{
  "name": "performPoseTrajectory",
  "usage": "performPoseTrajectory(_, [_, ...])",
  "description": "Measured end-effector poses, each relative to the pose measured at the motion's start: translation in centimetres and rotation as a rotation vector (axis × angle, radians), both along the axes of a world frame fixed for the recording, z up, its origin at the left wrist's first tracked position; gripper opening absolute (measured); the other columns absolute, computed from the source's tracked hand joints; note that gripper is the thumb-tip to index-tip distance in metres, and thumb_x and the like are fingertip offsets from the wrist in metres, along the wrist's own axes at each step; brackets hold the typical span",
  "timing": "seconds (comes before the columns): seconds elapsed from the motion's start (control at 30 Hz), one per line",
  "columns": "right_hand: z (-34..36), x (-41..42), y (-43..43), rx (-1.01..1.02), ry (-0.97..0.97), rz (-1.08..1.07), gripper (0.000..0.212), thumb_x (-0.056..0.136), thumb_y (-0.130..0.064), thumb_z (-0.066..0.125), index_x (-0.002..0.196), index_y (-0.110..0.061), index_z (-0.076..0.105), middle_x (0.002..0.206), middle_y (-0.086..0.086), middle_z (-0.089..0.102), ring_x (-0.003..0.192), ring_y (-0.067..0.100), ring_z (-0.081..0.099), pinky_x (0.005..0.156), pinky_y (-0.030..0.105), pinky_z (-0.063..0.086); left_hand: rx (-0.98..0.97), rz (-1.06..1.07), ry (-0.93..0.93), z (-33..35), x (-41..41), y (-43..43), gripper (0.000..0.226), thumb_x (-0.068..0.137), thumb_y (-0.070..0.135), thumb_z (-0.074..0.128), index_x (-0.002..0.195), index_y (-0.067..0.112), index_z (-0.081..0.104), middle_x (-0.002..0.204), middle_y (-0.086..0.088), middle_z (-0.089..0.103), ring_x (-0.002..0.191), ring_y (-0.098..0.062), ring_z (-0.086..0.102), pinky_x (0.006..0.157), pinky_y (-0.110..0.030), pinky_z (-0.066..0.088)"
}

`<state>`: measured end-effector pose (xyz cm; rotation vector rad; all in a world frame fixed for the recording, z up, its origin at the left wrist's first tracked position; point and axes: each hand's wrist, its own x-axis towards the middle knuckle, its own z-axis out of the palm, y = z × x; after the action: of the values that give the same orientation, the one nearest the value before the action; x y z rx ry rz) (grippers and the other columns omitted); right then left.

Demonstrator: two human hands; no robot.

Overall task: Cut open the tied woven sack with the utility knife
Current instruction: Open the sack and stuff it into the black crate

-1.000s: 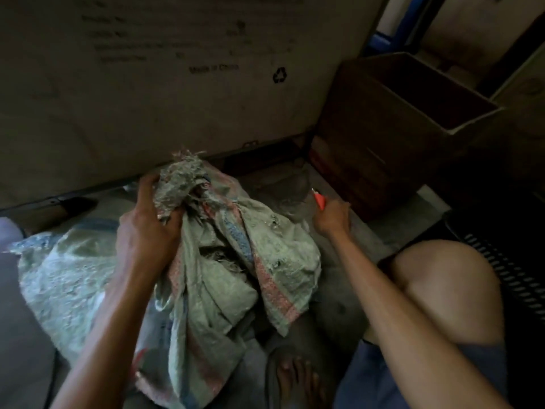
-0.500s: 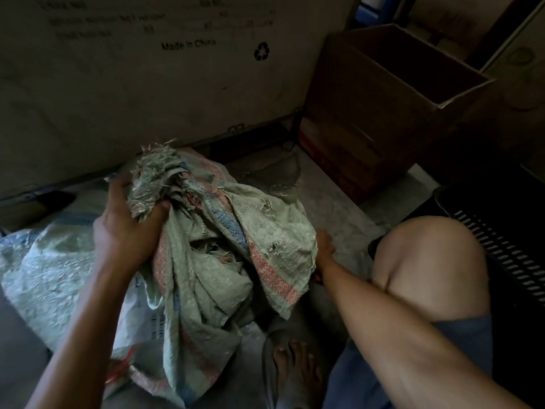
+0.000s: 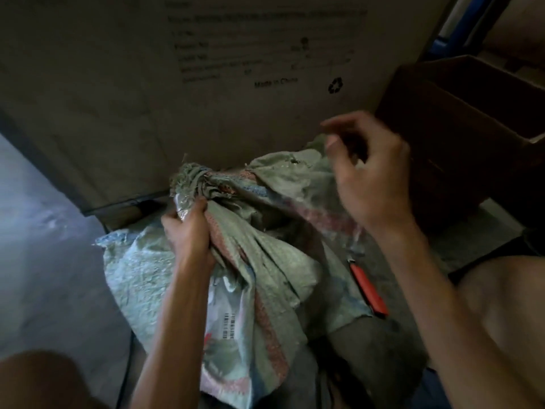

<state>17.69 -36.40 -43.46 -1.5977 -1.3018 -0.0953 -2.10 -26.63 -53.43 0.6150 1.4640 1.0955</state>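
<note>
Dim floor scene, person seated, bare knee at right edge. Grey-green woven plastic sack with faded pink and blue stripes [image 3: 265, 261] lies crumpled on the concrete floor [image 3: 392, 358], centre of view, its bunched frayed neck [image 3: 194, 181] pointing up toward a large flat brown cardboard carton with black print and a recycle mark [image 3: 206, 84]. Left hand [image 3: 188, 231] clamped around the sack just below the gathered neck, fingers wrapped into the fabric. Right hand [image 3: 368, 172] raised above the sack's upper right fold, fingers loosely spread and curled, blurred, nothing in it; cannot tell if fingertips touch the cloth. Orange-red slim utility knife [image 3: 368, 287] lies on the floor just beside the sack's right edge, well below the right hand, not held. Open dark brown cardboard box [image 3: 460, 137] stands at upper right, behind the right hand.
</note>
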Motion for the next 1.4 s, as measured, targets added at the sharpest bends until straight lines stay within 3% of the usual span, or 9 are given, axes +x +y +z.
performPoseTrajectory(0.2, [-2.4, -5.3, 6.2, -0.951, 0.271, 0.123, 0.082, 0.096, -0.070, 0.022, 0.090, -0.006, 0.073, 0.084, 0.023, 0.076, 0.073, 0.030, 0.072, 0.072, 0.041, 0.055, 0.122, 0.009, -0.113, 1.8, 1.6, -0.4, 0.031, 0.089, 0.023, 0.074, 0.115, 0.010, 0.063, 0.113, -0.016, 0.072, 0.103, -0.031, 0.071, 0.094, -0.047, 0.059])
performPoseTrajectory(0.3, [-0.4, -4.7, 10.6, -0.819, 0.388, 0.116, 0.078, 0.094, -0.075, 0.023, 0.134, -0.022, 0.065, 0.136, 0.010, 0.065, 0.119, 0.024, 0.063, 0.090, 0.031, 0.046, 0.240, -0.117, -0.046, 3.1, 1.1, -0.7, 0.025, 0.091, 0.021, 0.073, 0.115, 0.019, 0.064, 0.107, -0.006, 0.075, 0.104, -0.026, 0.073, 0.094, -0.044, 0.059])
performPoseTrajectory(0.47, [3.0, -3.3, 15.9, -0.599, 1.068, 0.158, 0.021, 0.100, -0.024, 0.054, 0.104, -0.008, 0.066, 0.098, 0.013, 0.071, 0.064, 0.025, 0.068, 0.056, 0.025, 0.054, 0.430, -0.379, 0.197, 5.0, 1.6, -1.2, 0.062, 0.089, 0.027, 0.075, 0.143, 0.033, 0.046, 0.128, 0.003, 0.070, 0.115, -0.018, 0.068, 0.101, -0.040, 0.054])
performPoseTrajectory(0.6, [3.9, -0.4, 16.8, -0.585, 0.819, -0.007, 0.013, 0.097, -0.008, 0.054, 0.084, -0.009, 0.055, 0.081, 0.008, 0.057, 0.067, 0.021, 0.058, 0.053, 0.024, 0.052, 0.523, -0.403, 0.508, 6.3, 3.5, -2.0, 0.062, 0.089, 0.027, 0.072, 0.144, 0.032, 0.042, 0.123, 0.000, 0.072, 0.105, -0.018, 0.068, 0.085, -0.027, 0.049])
performPoseTrajectory(0.73, [4.1, 2.7, 15.9, -0.588, 0.631, -0.094, 0.030, 0.094, -0.011, 0.059, 0.120, 0.005, 0.061, 0.110, 0.020, 0.062, 0.099, 0.034, 0.064, 0.088, 0.042, 0.056, 0.597, -0.500, 0.756, 7.3, 5.4, -3.6, 0.059, 0.092, 0.034, 0.065, 0.145, 0.024, 0.041, 0.116, -0.013, 0.071, 0.106, -0.038, 0.067, 0.088, -0.044, 0.054])
performPoseTrajectory(1.0, [5.6, 5.0, 13.5, -0.511, -0.126, -0.109, 0.034, 0.085, -0.047, 0.069, 0.080, -0.013, 0.063, 0.079, 0.005, 0.063, 0.075, 0.025, 0.063, 0.063, 0.035, 0.051, 0.544, -0.644, 0.664, 8.2, 5.6, -3.4, 0.030, 0.092, 0.045, 0.068, 0.094, 0.016, 0.072, 0.091, -0.001, 0.075, 0.085, -0.019, 0.071, 0.065, -0.029, 0.052])
performPoseTrajectory(1.13, [6.0, 2.8, 12.9, -0.393, -0.253, 0.020, 0.041, 0.084, -0.049, 0.068, 0.064, -0.020, 0.049, 0.062, -0.006, 0.050, 0.064, 0.021, 0.052, 0.052, 0.025, 0.032, 0.522, -0.269, 0.667, 7.2, 5.1, -4.2, 0.068, 0.079, 0.030, 0.083, 0.136, 0.015, 0.050, 0.129, -0.010, 0.054, 0.117, -0.024, 0.052, 0.091, -0.030, 0.045])
performPoseTrajectory(1.23, [6.0, 1.2, 11.4, -0.307, -0.371, 0.022, 0.042, 0.082, -0.047, 0.069, 0.063, -0.021, 0.042, 0.057, -0.010, 0.039, 0.059, 0.020, 0.043, 0.053, 0.025, 0.031, 0.856, 0.037, 1.087, 8.1, 4.8, -4.3, 0.092, 0.061, 0.020, 0.081, 0.144, 0.017, 0.042, 0.133, -0.015, 0.041, 0.120, -0.029, 0.038, 0.098, -0.044, 0.038])
performPoseTrajectory(1.4, [7.7, -0.7, 10.4, -0.309, -0.275, 0.184, 0.041, 0.087, -0.055, 0.065, 0.092, -0.015, 0.071, 0.084, 0.003, 0.071, 0.080, 0.026, 0.068, 0.068, 0.034, 0.056, 0.812, -0.195, 1.164, 7.1, 6.2, -5.2, 0.068, 0.064, 0.050, 0.065, 0.124, 0.019, 0.056, 0.105, -0.001, 0.063, 0.101, -0.025, 0.057, 0.089, -0.040, 0.037])
